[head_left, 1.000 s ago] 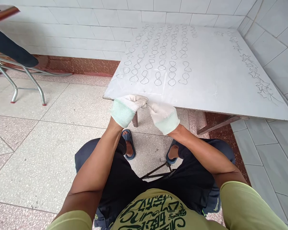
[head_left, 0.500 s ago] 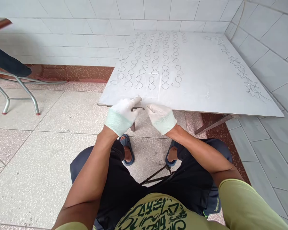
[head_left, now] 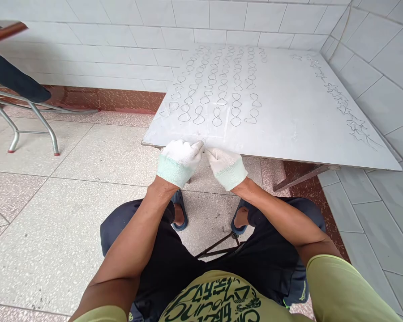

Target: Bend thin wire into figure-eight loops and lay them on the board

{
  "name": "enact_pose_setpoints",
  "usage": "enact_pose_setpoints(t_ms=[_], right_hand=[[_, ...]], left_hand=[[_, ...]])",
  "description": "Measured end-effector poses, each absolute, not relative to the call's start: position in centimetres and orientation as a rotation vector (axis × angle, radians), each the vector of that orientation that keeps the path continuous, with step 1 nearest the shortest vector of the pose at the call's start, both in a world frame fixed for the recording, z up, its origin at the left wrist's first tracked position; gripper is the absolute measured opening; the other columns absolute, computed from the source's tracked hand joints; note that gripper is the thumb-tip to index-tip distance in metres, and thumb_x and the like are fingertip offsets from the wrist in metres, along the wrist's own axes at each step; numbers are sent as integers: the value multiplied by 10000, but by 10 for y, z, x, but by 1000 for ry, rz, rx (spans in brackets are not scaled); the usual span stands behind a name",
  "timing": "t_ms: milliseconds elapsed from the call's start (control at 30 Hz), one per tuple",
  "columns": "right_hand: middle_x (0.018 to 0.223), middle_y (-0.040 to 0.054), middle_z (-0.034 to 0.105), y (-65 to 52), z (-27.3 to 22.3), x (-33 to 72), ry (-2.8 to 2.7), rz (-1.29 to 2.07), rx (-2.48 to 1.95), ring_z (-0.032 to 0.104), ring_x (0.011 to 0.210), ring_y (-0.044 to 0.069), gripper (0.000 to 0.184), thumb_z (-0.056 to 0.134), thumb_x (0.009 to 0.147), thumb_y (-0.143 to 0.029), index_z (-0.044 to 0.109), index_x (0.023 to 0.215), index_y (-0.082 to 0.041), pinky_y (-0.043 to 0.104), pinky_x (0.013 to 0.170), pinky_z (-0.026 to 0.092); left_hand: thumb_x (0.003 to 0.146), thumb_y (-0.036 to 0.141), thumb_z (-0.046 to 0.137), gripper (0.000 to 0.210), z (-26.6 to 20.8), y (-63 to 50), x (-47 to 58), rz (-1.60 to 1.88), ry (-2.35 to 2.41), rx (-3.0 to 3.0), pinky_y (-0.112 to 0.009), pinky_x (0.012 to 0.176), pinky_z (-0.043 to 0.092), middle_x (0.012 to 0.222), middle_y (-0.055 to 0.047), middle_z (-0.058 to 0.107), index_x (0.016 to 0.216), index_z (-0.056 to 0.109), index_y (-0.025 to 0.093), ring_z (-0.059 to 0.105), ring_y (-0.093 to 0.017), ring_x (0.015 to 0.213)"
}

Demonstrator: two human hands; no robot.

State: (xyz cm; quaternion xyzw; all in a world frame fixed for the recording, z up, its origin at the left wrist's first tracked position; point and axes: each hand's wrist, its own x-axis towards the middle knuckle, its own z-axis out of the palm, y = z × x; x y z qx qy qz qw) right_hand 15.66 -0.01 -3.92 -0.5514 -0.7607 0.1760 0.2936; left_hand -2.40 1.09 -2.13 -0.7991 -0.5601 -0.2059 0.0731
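In white gloves with pale green cuffs, my left hand and my right hand meet at the near edge of a white board. Fingers and thumb are pinched together on both. A small bit of thin wire shows as a curve between the fingertips; most of it is hidden by the gloves. Just beyond my hands, rows of thin wire figure-eights lie on the board. Along the board's right side is a line of wire star shapes.
The board rests on wooden legs against a tiled wall. To the left, another person's leg is beside a metal-framed stool. A dark folding stand is on the floor between my feet.
My left hand has turned and moved slightly right, its fingers now closed beside the right fingertips. My right hand stays nearly in place. The view has shifted a little.
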Motion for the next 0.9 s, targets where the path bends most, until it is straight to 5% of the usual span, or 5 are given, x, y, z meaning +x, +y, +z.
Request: enact_pose_setpoints(t_ms=[133, 367, 567, 733, 900], right_hand=[[852, 2, 777, 0, -42, 155, -2041, 452, -1449, 679, 820, 171, 382, 503, 1205, -275, 778, 943, -237, 291, 785, 431], [904, 32, 825, 6, -56, 153, -2113, 301, -1429, 709, 832, 199, 404, 502, 1229, -304, 830, 1004, -237, 322, 789, 444], [953, 67, 839, 11, -61, 157, -2189, 241, -1368, 733, 902, 219, 366, 551, 1213, -291, 831, 992, -212, 337, 845, 454], [830, -2, 768, 3, -38, 159, -2066, 629, -1404, 680, 791, 172, 428, 516, 1218, -311, 766, 879, -234, 308, 778, 437], [808, -23, 725, -3, -28, 163, -2029, 887, -1264, 653, 796, 171, 393, 514, 1182, -309, 754, 878, -234, 301, 806, 450]], left_hand=[[1174, 359, 457, 510, -19, 6, -19, -509, -1657, -2351, -471, 762, 471, 852, -203, 813, 1289, 923, 188, 760, -378, 845], [1166, 329, 486, 441, -17, 5, -19, -442, -1636, -2273, -452, 752, 482, 848, -165, 826, 1134, 912, 220, 774, -354, 858], [1124, 305, 519, 405, -10, 9, -30, -427, -1613, -2460, -502, 889, 571, 923, -168, 858, 1150, 911, 208, 807, -374, 941], [1086, 428, 604, 434, 1, 4, -37, -1104, -2015, -2546, -449, 1139, 607, 1281, -118, 899, 1325, 893, 208, 810, -342, 1269], [960, 490, 775, 310, -5, 8, -45, -1635, -2299, -2653, -380, 885, 677, 914, -101, 887, 907, 884, 204, 865, -317, 998]])
